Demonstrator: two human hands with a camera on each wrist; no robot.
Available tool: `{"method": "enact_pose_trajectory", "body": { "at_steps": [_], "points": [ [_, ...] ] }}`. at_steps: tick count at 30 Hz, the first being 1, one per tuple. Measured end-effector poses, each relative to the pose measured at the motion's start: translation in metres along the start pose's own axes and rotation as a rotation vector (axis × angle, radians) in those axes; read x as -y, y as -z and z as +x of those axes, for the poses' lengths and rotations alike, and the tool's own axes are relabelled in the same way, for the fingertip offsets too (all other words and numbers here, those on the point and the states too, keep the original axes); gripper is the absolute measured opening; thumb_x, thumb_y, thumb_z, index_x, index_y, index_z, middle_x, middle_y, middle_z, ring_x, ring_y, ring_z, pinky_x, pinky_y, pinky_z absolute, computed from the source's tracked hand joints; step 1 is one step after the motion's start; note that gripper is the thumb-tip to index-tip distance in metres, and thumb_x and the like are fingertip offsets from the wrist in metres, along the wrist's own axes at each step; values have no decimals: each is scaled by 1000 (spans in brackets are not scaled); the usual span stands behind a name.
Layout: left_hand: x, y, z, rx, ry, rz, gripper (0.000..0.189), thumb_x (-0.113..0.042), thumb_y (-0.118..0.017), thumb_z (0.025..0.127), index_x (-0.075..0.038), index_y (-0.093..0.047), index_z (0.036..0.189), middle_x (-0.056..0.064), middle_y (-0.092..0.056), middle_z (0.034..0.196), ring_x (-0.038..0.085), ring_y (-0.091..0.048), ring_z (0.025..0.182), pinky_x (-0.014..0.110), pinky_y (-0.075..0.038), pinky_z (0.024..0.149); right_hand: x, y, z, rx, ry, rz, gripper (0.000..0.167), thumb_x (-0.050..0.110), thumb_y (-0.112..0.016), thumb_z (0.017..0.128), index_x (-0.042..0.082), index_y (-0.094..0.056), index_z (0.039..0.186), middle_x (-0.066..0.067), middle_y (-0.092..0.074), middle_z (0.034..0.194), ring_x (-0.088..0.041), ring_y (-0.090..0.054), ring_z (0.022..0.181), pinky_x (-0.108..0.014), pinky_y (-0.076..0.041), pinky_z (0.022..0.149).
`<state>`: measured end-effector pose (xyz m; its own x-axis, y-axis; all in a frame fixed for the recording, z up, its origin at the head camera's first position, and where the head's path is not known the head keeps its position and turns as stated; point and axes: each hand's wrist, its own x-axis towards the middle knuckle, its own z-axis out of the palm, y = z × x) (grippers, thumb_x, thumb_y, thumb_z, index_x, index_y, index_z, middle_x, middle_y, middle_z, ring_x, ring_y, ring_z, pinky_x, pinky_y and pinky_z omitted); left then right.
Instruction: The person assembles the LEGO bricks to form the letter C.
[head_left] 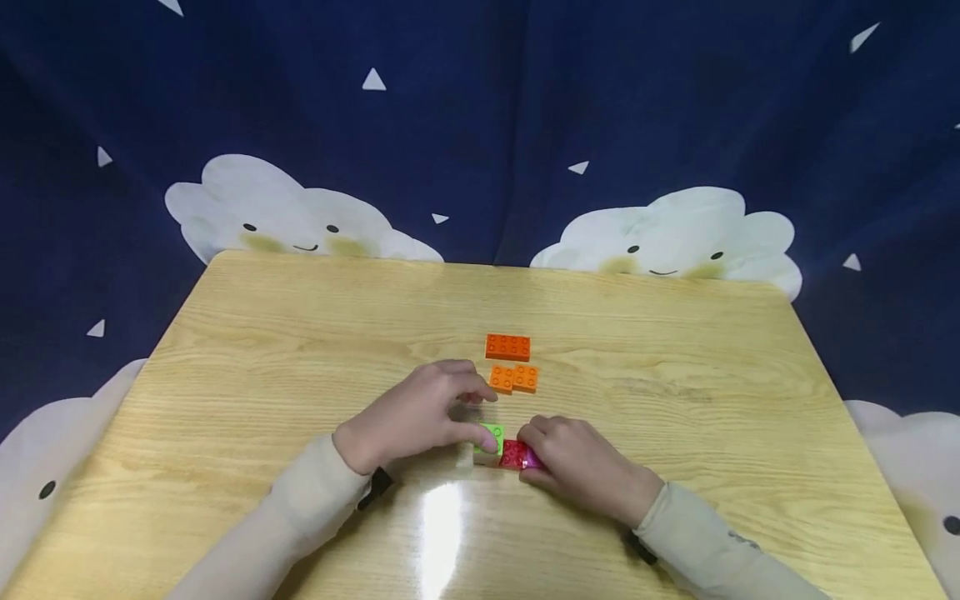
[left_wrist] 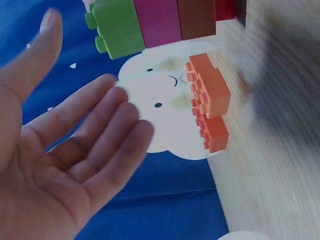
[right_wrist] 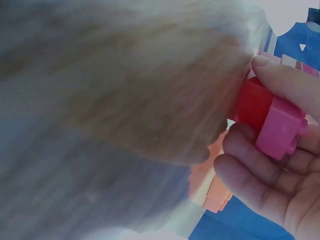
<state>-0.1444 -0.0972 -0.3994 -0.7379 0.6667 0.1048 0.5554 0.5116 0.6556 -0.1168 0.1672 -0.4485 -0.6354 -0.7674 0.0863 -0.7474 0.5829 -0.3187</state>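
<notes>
My left hand hovers beside a stack of toy building bricks, its thumb overlapping the green brick on top in the head view. From the left wrist, the fingers look relaxed and apart from the stack. Below the green brick come a magenta brick and a brown brick. Right of that stack lies a lower red brick. My right hand grips a pink brick seated on a red brick, thumb on one side and fingers on the other.
Beyond the hands, a long dark-orange brick lies on the wooden table. Two small lighter-orange bricks sit side by side just in front of it. A dark blue curtain with clouds hangs behind the table's far edge.
</notes>
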Motion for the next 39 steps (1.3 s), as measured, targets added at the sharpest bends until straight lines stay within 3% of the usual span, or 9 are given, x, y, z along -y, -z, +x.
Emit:
{"method": "enact_pose_trajectory", "body": {
  "at_steps": [5,9,15,22,30,39],
  "points": [
    [6,2,14,-64,-1,-11,40,-33,-88,94,-3,-79,121,5,-75,109,26,-72,101,42,-60,91,-1,0,0,4,-8,6,26,20,-87,93,2,-71,103,-4,-71,94,-15,-65,79,-34,-59,73],
    [15,-3,28,-68,13,76,39,-26,-88,95,-1,-78,123,11,-74,114,29,-72,101,41,-58,91,-1,1,0,8,-7,7,26,21,-87,94,2,-72,105,-4,-71,95,-15,-65,80,-34,-59,73],
    [27,-17,43,-45,45,188,41,-22,-90,92,-3,-77,126,11,-72,119,27,-69,98,42,-57,94,0,0,0,29,-14,29,27,22,-85,96,2,-72,107,-3,-71,95,-12,-62,79,-34,-58,74],
    [34,-34,48,-37,26,256,39,-17,-92,91,-3,-76,124,11,-71,120,30,-71,103,45,-58,96,1,-4,-2,36,-8,17,29,25,-85,97,2,-73,109,-5,-73,98,-15,-68,84,-36,-60,76],
    [34,-36,56,4,63,279,46,-13,-93,89,0,-74,128,15,-71,123,32,-70,105,46,-57,99,-1,-3,-2,28,-9,1,29,27,-85,97,2,-73,108,-5,-73,98,-14,-67,82,-35,-59,74],
    [34,-38,60,14,71,303,37,-6,-94,85,0,-75,116,14,-67,111,31,-68,98,43,-58,91,-3,-2,-3,1,21,-13,29,27,-86,96,4,-71,103,0,-69,92,-12,-63,78,-33,-59,72]
  ]
}}
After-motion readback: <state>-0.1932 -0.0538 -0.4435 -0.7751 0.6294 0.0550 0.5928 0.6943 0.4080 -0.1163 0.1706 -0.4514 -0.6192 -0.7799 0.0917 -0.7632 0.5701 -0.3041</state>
